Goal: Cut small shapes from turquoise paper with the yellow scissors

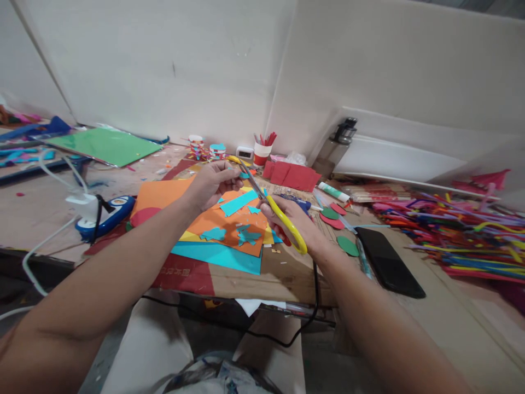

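My right hand (pixel 289 216) grips a pair of scissors (pixel 290 227) with yellow handles, its blades pointing up and to the left. Pinched between the fingers of my left hand (pixel 215 183) is a small piece of blue paper (pixel 244 175), right by the scissor tips. I cannot tell whether the blades touch it. Below my hands lies orange paper (pixel 205 223) with blue paper cutouts (pixel 248 235) and a blue strip (pixel 238 203) on it. A larger blue sheet (pixel 221 256) sticks out from underneath at the front.
A black phone (pixel 388 262) and many pipe cleaners (pixel 463 230) lie on the right. A glue stick (pixel 334 191), a bottle (pixel 334 148) and red paper (pixel 293 175) stand or lie behind. On the left are a blue power strip (pixel 104 219) with cables and a green sheet (pixel 109 145).
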Demonstrator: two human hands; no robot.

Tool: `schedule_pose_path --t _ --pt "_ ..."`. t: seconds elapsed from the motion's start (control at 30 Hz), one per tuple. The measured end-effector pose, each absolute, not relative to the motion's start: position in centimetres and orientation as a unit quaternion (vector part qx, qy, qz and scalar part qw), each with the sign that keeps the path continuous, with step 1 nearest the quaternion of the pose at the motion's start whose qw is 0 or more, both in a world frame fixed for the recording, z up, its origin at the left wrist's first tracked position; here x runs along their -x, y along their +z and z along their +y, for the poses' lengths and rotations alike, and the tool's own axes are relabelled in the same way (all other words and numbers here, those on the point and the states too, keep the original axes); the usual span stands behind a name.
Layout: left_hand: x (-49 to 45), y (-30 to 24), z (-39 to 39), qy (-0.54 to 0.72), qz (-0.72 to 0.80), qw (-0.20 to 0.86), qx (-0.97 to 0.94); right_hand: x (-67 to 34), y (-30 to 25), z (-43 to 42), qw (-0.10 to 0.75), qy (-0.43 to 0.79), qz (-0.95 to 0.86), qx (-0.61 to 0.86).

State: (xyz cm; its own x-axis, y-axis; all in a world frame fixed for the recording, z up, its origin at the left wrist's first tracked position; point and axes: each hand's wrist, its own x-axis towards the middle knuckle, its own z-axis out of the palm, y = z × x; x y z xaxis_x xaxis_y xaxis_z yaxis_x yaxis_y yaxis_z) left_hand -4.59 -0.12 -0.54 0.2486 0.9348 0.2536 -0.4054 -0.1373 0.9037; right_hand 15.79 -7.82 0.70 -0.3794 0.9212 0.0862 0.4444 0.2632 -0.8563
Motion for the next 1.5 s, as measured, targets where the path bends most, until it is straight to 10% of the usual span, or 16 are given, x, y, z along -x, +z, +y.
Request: schedule_pose_path --t 0.33,0.83,1.5 --pt "5.0 -1.2 0.4 0.502 0.300 0.587 -0.560 -15.9 0.2 -7.4 0.285 0.359 -0.687 0.564" --pt "7.2 -1.2 1.8 0.370 0.418 0.515 -0.651 -16.0 0.3 -7.6 0.001 0.006 -0.707 0.707" --pt "4.8 -2.3 -0.5 0.062 0.378 0.424 -0.821 -16.9 -1.7 -6.3 -0.013 -0.015 -0.725 0.688"
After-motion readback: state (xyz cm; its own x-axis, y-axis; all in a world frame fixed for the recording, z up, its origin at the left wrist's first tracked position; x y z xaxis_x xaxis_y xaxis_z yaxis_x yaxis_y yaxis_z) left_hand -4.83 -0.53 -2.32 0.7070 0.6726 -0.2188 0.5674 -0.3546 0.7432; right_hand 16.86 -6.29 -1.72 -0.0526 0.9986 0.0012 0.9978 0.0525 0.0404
